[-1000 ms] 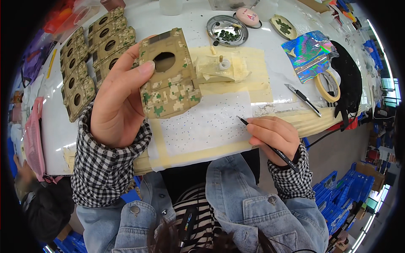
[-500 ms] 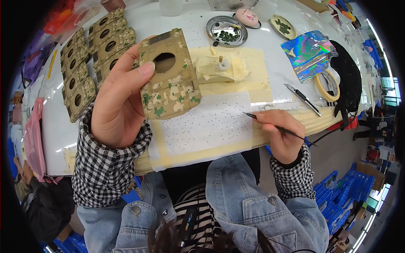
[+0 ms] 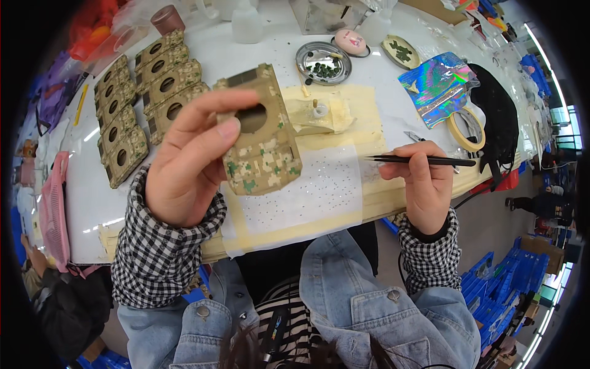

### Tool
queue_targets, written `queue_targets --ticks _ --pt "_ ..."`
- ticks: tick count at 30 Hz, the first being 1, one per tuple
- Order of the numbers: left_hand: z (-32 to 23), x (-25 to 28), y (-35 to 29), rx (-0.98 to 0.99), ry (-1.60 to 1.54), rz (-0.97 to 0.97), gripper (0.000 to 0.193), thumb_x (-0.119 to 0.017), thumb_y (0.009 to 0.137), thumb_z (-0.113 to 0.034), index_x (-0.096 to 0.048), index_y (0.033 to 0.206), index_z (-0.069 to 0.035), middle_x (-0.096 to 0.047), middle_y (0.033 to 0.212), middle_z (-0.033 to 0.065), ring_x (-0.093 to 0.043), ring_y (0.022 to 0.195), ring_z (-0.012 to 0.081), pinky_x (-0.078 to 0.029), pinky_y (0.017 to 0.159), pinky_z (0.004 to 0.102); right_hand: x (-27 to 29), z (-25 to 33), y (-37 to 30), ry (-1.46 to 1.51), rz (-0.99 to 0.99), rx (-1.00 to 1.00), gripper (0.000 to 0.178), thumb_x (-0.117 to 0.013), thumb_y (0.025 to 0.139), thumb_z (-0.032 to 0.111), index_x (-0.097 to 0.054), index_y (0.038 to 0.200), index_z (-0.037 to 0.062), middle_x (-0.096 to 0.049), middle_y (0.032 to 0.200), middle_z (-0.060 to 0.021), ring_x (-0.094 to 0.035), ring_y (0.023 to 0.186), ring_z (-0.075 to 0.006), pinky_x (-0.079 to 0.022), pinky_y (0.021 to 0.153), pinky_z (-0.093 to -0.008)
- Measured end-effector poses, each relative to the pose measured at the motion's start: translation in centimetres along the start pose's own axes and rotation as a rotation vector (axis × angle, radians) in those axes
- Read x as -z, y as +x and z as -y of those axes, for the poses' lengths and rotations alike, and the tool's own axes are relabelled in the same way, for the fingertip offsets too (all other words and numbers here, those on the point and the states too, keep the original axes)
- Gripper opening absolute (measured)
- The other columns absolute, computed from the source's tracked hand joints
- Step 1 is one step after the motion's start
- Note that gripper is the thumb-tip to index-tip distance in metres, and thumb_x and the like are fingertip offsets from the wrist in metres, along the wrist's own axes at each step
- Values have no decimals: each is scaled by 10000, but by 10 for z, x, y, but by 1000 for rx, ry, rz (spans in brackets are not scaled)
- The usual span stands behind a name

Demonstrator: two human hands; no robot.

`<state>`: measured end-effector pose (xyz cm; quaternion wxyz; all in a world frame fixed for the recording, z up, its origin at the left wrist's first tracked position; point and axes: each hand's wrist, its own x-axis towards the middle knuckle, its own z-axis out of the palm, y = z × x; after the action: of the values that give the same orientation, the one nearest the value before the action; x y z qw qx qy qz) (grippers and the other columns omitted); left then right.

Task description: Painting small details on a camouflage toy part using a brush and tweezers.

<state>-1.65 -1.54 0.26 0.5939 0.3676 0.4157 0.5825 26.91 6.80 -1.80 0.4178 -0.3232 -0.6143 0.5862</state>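
Observation:
My left hand [image 3: 184, 166] holds up a tan-and-green camouflage model tank hull [image 3: 264, 150] over the table. Its thumb lies at the edge of the hull's round hole, and the index finger stretches across above the hole; the other fingers are mostly hidden behind. To the right, my right hand [image 3: 424, 184] pinches slim black tweezers [image 3: 442, 161] nearly level, their fine tips pointing left, apart from the hull. Beneath lies a white sheet [image 3: 295, 206] dotted with many tiny specks, edged with yellow tape.
Several similar camouflage hulls [image 3: 126, 154] stand in two rows at the left. Behind the sheet is a tape-covered block [image 3: 335, 117] with a small peg. A metal dish [image 3: 301, 55] holds dark green bits. A craft knife [image 3: 412, 135], tape roll [image 3: 458, 129] and shiny pouch [image 3: 436, 86] lie right.
The hull has shifted slightly right and lower in view, and my left index finger has lifted over its top. My right hand has turned the tweezers level and raised them off the sheet.

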Motion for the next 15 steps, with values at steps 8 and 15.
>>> queue_targets --ticks 8,15 --pt "-9 -4 -4 85 167 173 206 -569 917 -228 -612 1004 -46 -598 875 -24 -493 711 20 -442 631 179 -37 30 20 32 207 328 234 -623 877 97 -589 1047 -61 -656 923 -151 -653 880 -215 -523 778 -299" --pt "-8 -11 -6 155 124 127 270 -483 959 -322 -588 959 -74 -573 858 -31 -461 672 22 -399 593 184 -60 48 32 -176 403 384 257 -685 812 43 -621 1049 -32 -667 938 -132 -648 860 -189 -502 776 -282"
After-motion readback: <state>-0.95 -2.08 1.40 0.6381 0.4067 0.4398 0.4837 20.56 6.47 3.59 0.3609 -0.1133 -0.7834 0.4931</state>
